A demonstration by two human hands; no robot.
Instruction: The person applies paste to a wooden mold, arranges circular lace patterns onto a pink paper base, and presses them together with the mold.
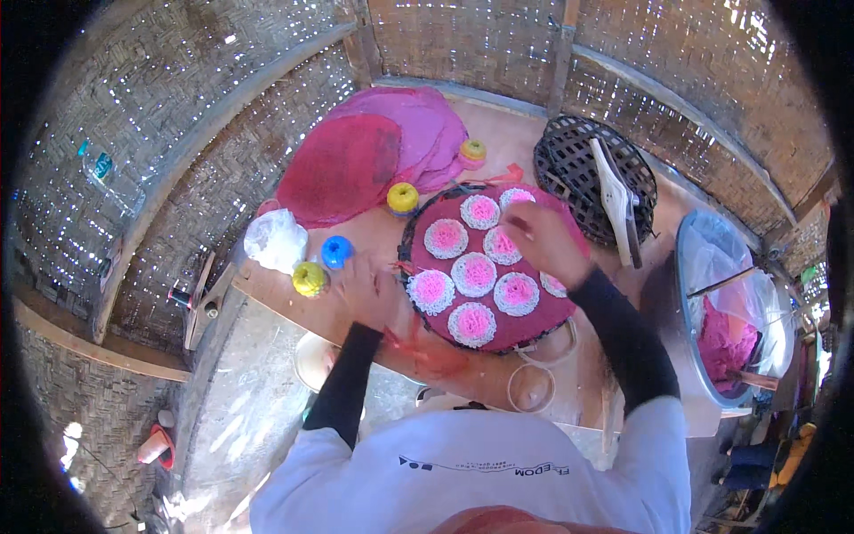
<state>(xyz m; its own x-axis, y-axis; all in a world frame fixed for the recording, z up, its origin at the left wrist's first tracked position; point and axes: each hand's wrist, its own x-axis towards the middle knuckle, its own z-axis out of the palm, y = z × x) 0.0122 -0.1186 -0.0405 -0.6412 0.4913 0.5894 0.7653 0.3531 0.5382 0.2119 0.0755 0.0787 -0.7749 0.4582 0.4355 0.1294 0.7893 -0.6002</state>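
A dark red mesh sheet (558, 218) covers a round tray with a dark woven rim (407, 313). Several round, lacy pieces (473, 274), pink in the middle and white at the edge, lie on it. My right hand (550, 242) is over the tray's right half, fingers curled down and drawn together above the pieces; whatever is between them is hidden. Left of the tray, my left hand (369, 292) is over the table, somewhat blurred, fingers stretched out and apart, nothing visible in it. Close by it are a blue ring-shaped roll (336, 252) and a yellow-green one (310, 279).
Red and pink round mesh sheets (342, 165) are piled at the back left, beside yellow rolls (402, 197) and a white plastic bag (275, 240). Dark woven trays (583, 173) stand at the back right. A blue-grey tub (692, 307) holds pink stuff and plastic. Loose red strips (427, 353) lie in front.
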